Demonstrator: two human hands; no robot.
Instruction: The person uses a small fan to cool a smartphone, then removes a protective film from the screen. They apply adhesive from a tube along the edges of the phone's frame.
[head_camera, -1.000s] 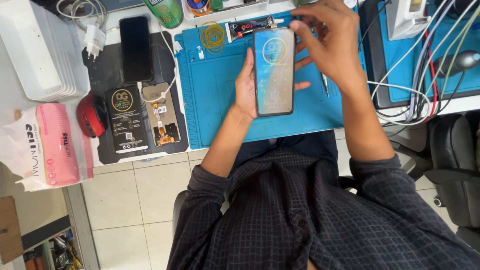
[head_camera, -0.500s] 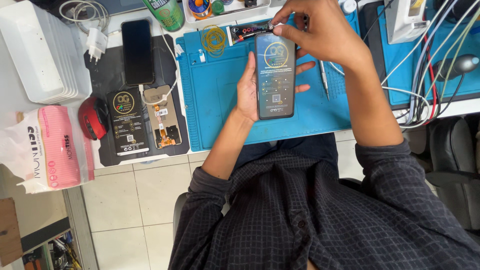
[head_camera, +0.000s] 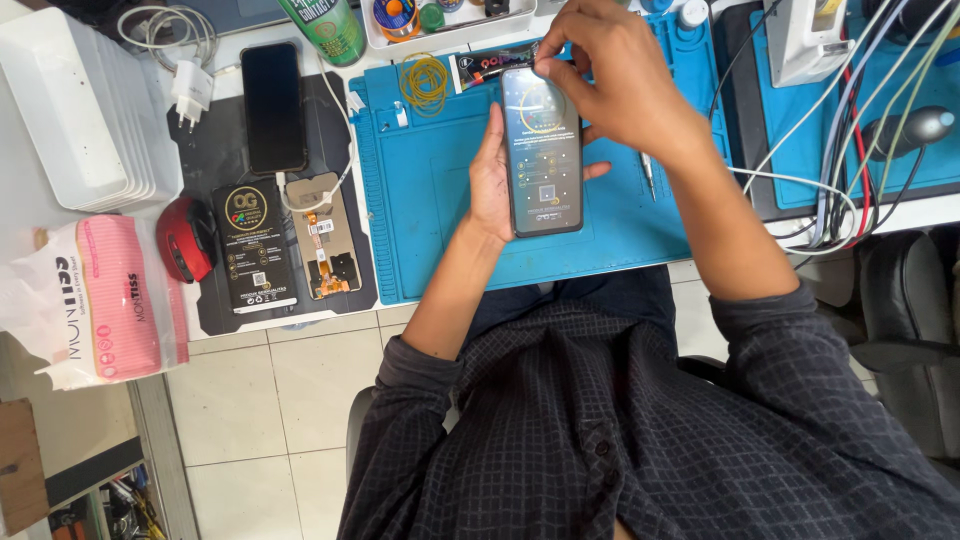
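My left hand (head_camera: 492, 180) grips a dark smartphone (head_camera: 543, 160) upright over the blue work mat (head_camera: 430, 200), its glossy face covered by a printed protective film. Fingers of my right hand (head_camera: 610, 75) pinch at the phone's top edge, touching the film near the upper corner. Both forearms reach out from my dark checked sleeves over the desk's front edge.
Left of the mat lie another black phone (head_camera: 272, 105), a black flat package (head_camera: 253, 248) and an opened screen part (head_camera: 325, 235) on a dark mat. A red mouse (head_camera: 186, 238), tissue pack (head_camera: 95, 300), white box (head_camera: 70, 105), yellow rubber bands (head_camera: 425, 80), tweezers (head_camera: 648, 175) and cables (head_camera: 850, 170) surround.
The phone has shifted slightly toward the far side of the mat. My right hand came down from beside the phone onto its top edge and stays pinched there.
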